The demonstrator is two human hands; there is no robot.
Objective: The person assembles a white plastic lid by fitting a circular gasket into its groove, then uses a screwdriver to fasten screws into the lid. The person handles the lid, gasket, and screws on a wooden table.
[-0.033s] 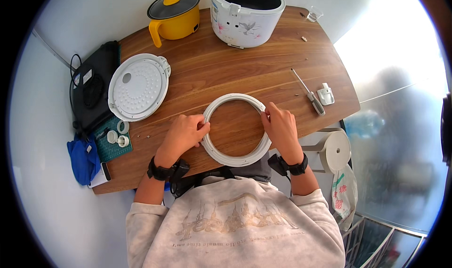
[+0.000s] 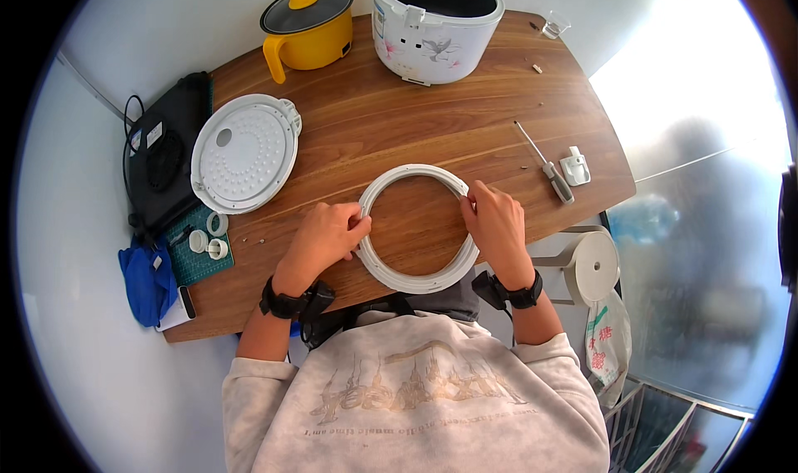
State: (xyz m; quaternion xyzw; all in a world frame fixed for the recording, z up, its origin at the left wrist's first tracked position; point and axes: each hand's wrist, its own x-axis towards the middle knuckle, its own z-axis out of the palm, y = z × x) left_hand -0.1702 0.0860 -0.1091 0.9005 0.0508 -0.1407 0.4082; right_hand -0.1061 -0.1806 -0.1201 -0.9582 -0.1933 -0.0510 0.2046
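A white plastic ring (image 2: 418, 285) is held at the table's front edge, between my two hands. My left hand (image 2: 332, 234) grips its left side, the thumb and bent fingers closed on the rim. On the opposite side, my right hand (image 2: 496, 222) pinches the ring's upper right rim. Bare wood shows through the ring's middle. To the left lies a round white rice cooker inner lid (image 2: 258, 161) with a dimpled face and a grey oval spot. The white rice cooker body (image 2: 436, 49), printed with flowers, stands open at the back.
A yellow pot (image 2: 316, 41) with a glass lid stands back left. A screwdriver (image 2: 555, 180) and a small white plastic part (image 2: 574, 168) lie on the right. White caps (image 2: 199, 241) sit on a green mat (image 2: 189, 263), near a black bag (image 2: 166, 157) and blue cloth (image 2: 148, 286).
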